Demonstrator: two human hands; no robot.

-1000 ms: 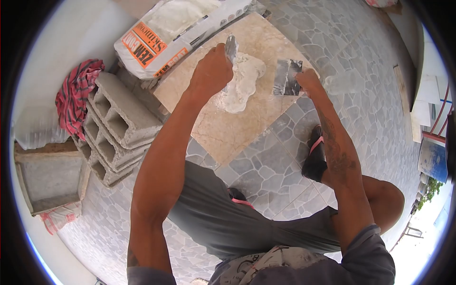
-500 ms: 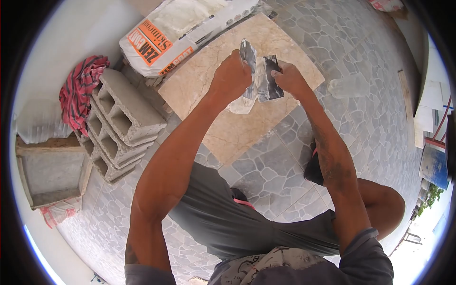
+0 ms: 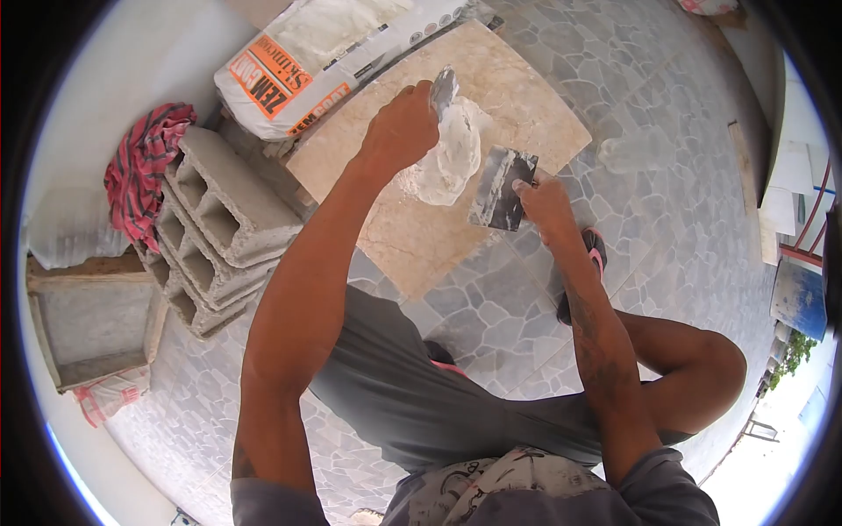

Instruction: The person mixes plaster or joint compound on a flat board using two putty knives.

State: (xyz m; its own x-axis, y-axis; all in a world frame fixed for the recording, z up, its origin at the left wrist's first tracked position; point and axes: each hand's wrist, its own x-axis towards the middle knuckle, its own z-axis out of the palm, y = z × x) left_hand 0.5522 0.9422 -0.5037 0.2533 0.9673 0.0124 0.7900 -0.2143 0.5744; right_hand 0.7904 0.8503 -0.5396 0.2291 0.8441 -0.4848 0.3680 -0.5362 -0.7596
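A mound of white skim coat paste (image 3: 454, 159) lies on a beige marble-look tile (image 3: 408, 254). My left hand (image 3: 402, 124) is closed round a putty knife (image 3: 445, 89), whose smeared metal blade stands at the mound's upper left edge. On the other side, my right hand (image 3: 545, 207) grips a second putty knife (image 3: 503, 188) by its near side. That one has a wide dark blade streaked with white, held over the tile's right edge with its flat face turned up. My fingers hide most of both handles.
An opened ZEMCOAT Skimcoat bag (image 3: 289, 74) lies at the tile's far left edge. Stacked hollow concrete blocks (image 3: 224, 206) stand at left, with a red striped cloth (image 3: 145, 171) over them. A wooden-framed box (image 3: 96, 320) sits farther left. Stone-patterned floor (image 3: 653, 232) spreads rightward.
My hands have moved apart. The right putty knife has dropped nearer me and turned flat, while the left one has shifted slightly left, uncovering the paste mound.
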